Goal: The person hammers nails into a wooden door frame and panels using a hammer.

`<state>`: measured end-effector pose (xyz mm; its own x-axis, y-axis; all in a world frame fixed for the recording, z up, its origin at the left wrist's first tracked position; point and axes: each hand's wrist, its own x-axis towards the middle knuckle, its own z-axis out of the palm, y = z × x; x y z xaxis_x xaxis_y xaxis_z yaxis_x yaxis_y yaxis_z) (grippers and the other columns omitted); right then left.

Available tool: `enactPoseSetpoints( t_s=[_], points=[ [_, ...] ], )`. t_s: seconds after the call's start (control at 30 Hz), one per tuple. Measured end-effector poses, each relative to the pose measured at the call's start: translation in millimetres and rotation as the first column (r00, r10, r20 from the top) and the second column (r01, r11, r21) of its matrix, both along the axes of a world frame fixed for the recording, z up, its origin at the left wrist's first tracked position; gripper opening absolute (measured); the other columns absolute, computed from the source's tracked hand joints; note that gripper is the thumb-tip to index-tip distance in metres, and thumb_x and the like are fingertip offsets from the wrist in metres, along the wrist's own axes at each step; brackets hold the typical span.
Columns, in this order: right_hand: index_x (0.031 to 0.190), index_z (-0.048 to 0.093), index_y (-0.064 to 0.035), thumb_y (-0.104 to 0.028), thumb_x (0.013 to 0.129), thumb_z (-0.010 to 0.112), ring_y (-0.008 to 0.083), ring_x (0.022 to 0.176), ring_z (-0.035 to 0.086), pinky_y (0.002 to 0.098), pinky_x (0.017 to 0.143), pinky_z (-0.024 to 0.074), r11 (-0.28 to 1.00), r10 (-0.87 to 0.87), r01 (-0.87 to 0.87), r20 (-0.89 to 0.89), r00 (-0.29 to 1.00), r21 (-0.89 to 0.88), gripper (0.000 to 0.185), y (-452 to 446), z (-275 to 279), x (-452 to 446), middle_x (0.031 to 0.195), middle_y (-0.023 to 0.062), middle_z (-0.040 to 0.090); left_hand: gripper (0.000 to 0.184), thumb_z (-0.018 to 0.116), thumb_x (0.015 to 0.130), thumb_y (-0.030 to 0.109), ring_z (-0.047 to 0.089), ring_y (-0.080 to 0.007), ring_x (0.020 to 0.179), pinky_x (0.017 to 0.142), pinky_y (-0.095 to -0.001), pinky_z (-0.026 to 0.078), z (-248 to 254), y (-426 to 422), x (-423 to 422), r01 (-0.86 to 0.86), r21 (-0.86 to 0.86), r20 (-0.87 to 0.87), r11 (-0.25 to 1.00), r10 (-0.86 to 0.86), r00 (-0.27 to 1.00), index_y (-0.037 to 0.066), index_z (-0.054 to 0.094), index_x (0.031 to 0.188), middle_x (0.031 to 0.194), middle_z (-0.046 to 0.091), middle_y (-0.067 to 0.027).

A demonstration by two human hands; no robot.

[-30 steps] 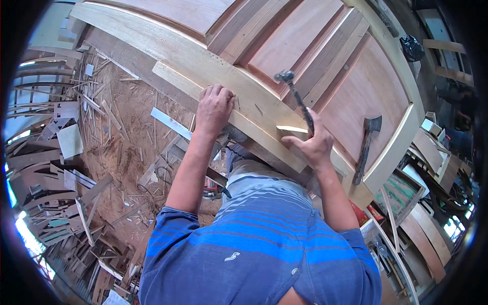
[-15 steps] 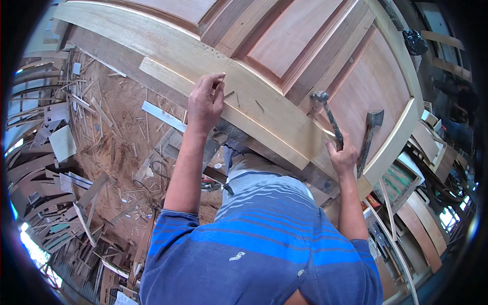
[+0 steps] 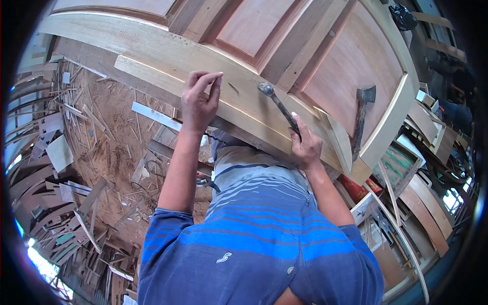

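My right hand (image 3: 306, 147) is wrapped round the handle of a hammer (image 3: 281, 109), its head raised above the pale wooden rail of a panelled door (image 3: 137, 38). Over the same rail, my left hand (image 3: 200, 101) pinches thumb and forefinger together; whatever is between the tips is too small to make out. A narrow wooden strip (image 3: 152, 73) lies along the rail's near edge, passing under my left hand. A thin dark nail (image 3: 233, 88) rests on the wood between the two hands.
A hatchet (image 3: 361, 122) lies on the door's right panel, with a thin curved wood piece (image 3: 335, 140) beside it. Offcuts and shavings cover the floor (image 3: 109, 132) at left. Stacked boards (image 3: 424, 218) stand at right, and a black plastic bag (image 3: 402, 18) sits at the far corner.
My right hand has brought the hammer left, away from the hatchet and closer to my left hand. My left hand keeps its pinch above the rail. The view has shifted slightly.
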<state>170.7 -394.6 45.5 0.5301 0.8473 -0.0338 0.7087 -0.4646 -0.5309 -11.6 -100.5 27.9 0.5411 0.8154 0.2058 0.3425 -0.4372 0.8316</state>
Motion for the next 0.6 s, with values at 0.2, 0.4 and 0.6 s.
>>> enactPoseSetpoints(
  t_s=[0.2,0.4,0.6],
  points=[
    [0.155,0.063,-0.0236,-0.021,0.101,0.077,0.0376,0.081,0.077,0.0505,0.068,0.0594,0.995,-0.006,0.003,-0.022,1.0,-0.102,0.056,-6,-2,12,0.095,0.0145,0.078,0.019,0.081,0.099,0.008,0.078,-0.0283,0.096,0.086,-0.0407,0.06,-4,-42,45,-0.008,-0.032,0.061,0.999,0.01,0.998,0.01,0.082,0.118,0.106,0.081,-0.0106],
    [0.152,0.065,-0.0205,-0.023,0.101,0.077,0.0373,0.085,0.079,0.0491,0.071,0.061,0.994,-0.07,0.073,-0.04,0.997,0.082,0.052,-45,-23,24,0.101,0.0153,0.08,0.016,0.084,0.098,0.011,0.08,-0.0278,0.096,0.087,-0.0393,0.06,-30,-55,69,-0.059,-0.111,0.019,0.992,0.061,0.998,0.009,0.082,0.113,0.103,0.084,-0.011],
    [0.148,0.067,-0.0148,-0.022,0.101,0.077,0.036,0.078,0.08,0.0474,0.067,0.061,0.974,-0.209,0.21,-0.022,0.978,0.089,0.049,-48,-33,23,0.093,0.0153,0.08,0.013,0.087,0.096,0.015,0.072,-0.0261,0.08,0.079,-0.0399,0.058,-29,-56,72,-0.071,-0.063,-0.059,0.996,0.067,0.996,0.012,0.086,0.109,0.093,0.082,-0.0084]
  ],
)
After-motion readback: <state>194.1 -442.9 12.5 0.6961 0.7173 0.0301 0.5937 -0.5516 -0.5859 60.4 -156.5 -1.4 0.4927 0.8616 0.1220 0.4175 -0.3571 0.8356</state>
